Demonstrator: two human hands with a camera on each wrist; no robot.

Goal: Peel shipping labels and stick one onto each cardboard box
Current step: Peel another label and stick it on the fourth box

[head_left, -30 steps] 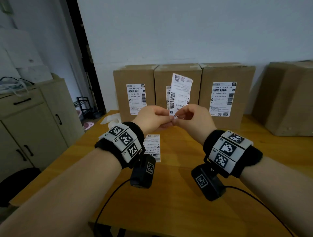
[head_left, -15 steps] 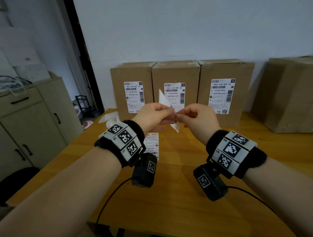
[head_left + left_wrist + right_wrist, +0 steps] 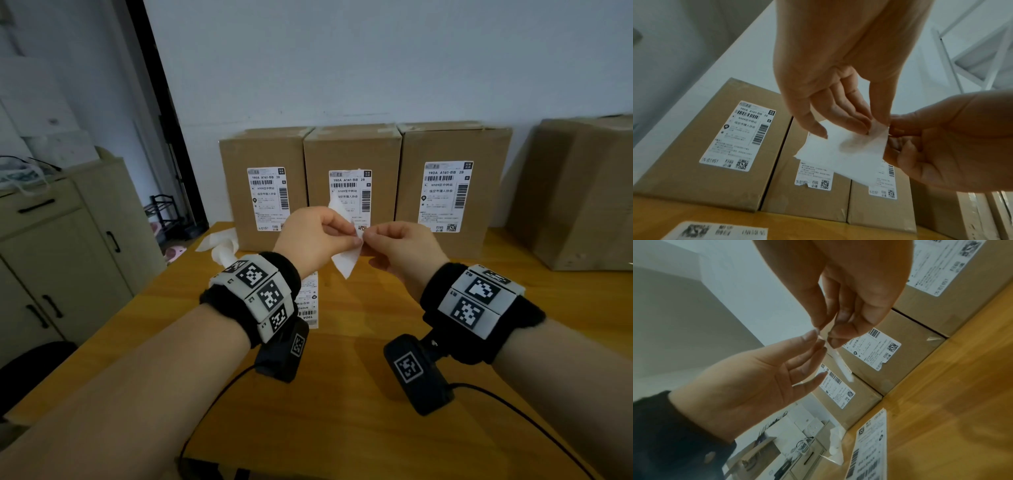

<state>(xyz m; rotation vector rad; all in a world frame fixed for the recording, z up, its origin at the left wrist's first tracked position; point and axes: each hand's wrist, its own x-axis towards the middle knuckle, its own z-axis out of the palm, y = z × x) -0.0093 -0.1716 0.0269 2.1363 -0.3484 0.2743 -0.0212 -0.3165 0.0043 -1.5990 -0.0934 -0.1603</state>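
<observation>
Both hands hold one white shipping label (image 3: 345, 262) in the air over the table, its blank side towards me. My left hand (image 3: 352, 236) pinches its upper edge between thumb and fingers, and my right hand (image 3: 368, 236) pinches the same corner from the right. In the left wrist view the label (image 3: 849, 154) hangs below the left fingertips (image 3: 863, 125). Three cardboard boxes stand against the wall, left (image 3: 263, 150), middle (image 3: 352, 150) and right (image 3: 452, 147), each with a printed label on its front. Another label (image 3: 308, 301) lies flat on the table.
A larger plain cardboard box (image 3: 582, 192) stands at the far right of the wooden table (image 3: 342, 394). Curled white backing strips (image 3: 221, 245) lie at the table's back left. A beige cabinet (image 3: 61, 257) stands left of the table. Cables trail from both wrist cameras.
The label stood upright with its print towards me. It now hangs lower between my hands, turned so its blank side shows. Both hands stay pinched on it.
</observation>
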